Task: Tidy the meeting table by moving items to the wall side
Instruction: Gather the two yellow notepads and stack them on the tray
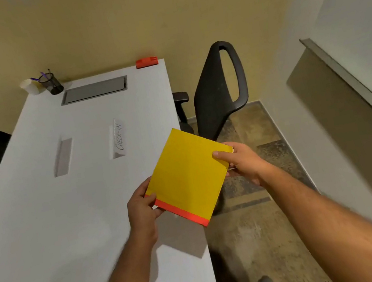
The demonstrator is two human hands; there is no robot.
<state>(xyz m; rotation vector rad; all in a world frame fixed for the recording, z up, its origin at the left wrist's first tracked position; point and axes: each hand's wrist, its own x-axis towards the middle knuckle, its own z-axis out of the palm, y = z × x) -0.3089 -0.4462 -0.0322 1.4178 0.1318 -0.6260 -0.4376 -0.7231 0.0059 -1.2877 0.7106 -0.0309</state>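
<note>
You held a yellow folder (187,175), flat and roughly square, matte like card or paper, with an orange-red strip along its near edge. It carried no writing that could be read. It was raised above the right edge of the table (48,239), partly over the floor, and cast a shadow on the tabletop. Its face tilted toward you; the strip edge pointed down and toward you, the opposite corner up and toward the wall, and its sides ran obliquely to the table edge.

Your left hand (142,210) pinched the lower left corner, thumb on the face beside the strip, fingers curled beneath. Your right hand (241,163) gripped the right corner, thumb laid on the yellow face, fingers wrapped behind.

The table was white, smooth and rectangular. At mid-table lay two folded white tent cards, long axes running toward the wall. The right card (118,139) read "CHECK-IN" in handwritten capitals; the left card (63,156) showed no legible text from this side. Nearer the wall a grey metal cable hatch (94,90) was set flush in the top.

Against the wall stood a black mesh pen holder (53,84) holding purple and dark pens, a white paper cup (30,86) just beside it, and, well apart at the far right corner, an orange-red block (146,62).

A black chair (218,90) with a looped back stood beside the table's right edge on mottled carpet (252,228).
</note>
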